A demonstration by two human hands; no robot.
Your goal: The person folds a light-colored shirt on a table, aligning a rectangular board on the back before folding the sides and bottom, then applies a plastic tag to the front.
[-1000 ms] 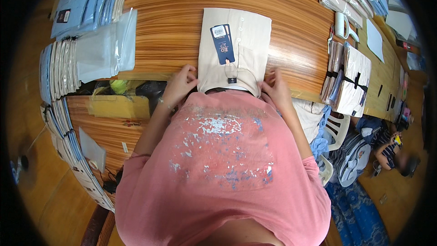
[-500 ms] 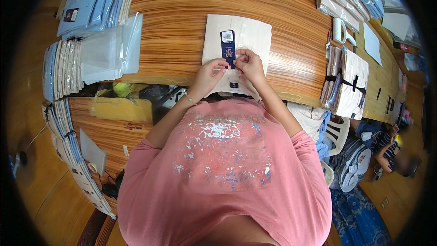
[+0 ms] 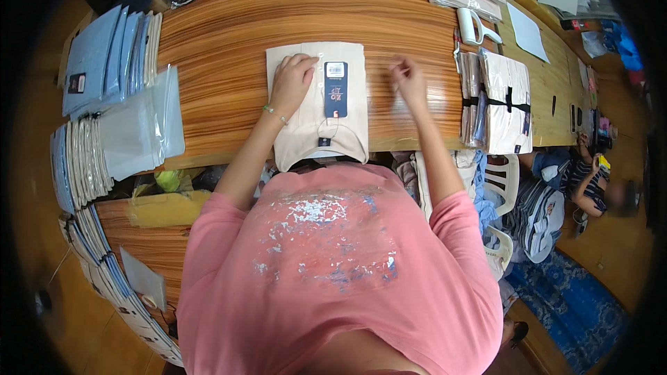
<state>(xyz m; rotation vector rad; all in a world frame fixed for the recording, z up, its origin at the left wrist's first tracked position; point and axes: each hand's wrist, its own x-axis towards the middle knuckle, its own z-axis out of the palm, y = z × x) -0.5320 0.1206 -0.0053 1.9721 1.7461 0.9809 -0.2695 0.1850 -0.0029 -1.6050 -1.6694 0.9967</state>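
A folded cream shirt [image 3: 288,132] lies on the wooden table in front of me, its collar toward my body. On its front lies a dark blue hang tag [image 3: 335,101] with a white label sticker; a thin cord loops from the tag toward the small dark neck label [image 3: 324,142]. My left hand [image 3: 294,80] rests on the upper left part of the shirt, fingers bent over the cloth and not gripping it. Off the shirt's right side, my right hand [image 3: 408,83] is raised above the table, slightly blurred, its fingers loosely apart with nothing visible in them.
Bagged blue shirts [image 3: 94,62] and clear plastic bags [image 3: 139,125] sit at the left. On the right are a tied shirt bundle [image 3: 504,101], a white handled tool [image 3: 470,26] and a paper sheet [image 3: 528,31]. Another person [image 3: 587,180] sits at far right.
Both hands have come off the tag: the left moved up onto the shirt's left part, the right away to the right. The tag now lies flat with its cord showing. My view has shifted.
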